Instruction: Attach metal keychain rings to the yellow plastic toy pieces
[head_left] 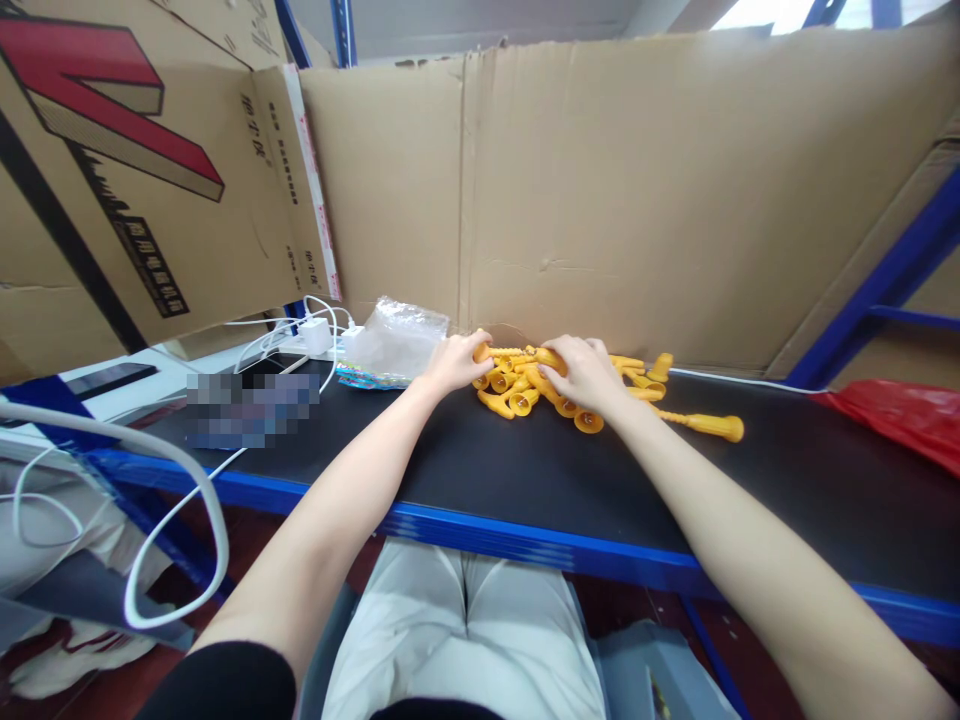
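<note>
A heap of yellow-orange plastic pieces [523,402] lies at the back of the black shelf. Several have flared, cup-like ends, and some have twisted shafts. One yellow piece with a twisted shaft [512,352] stretches level between my hands over the heap. My left hand [456,362] is closed around its left end. At its thicker right end, my right hand [586,372] has its fingers wrapped over it, just above the other pieces. My fingers partly hide both ends. A single twisted piece with a ribbed end [716,427] sticks out to the right of the heap.
A cardboard panel [600,200] stands behind the heap. Clear plastic bags [397,340] lie left of my hands, near white chargers [316,335] and cables. Far right is a red bag [900,415]. The shelf's blue front edge [525,545] runs below my forearms.
</note>
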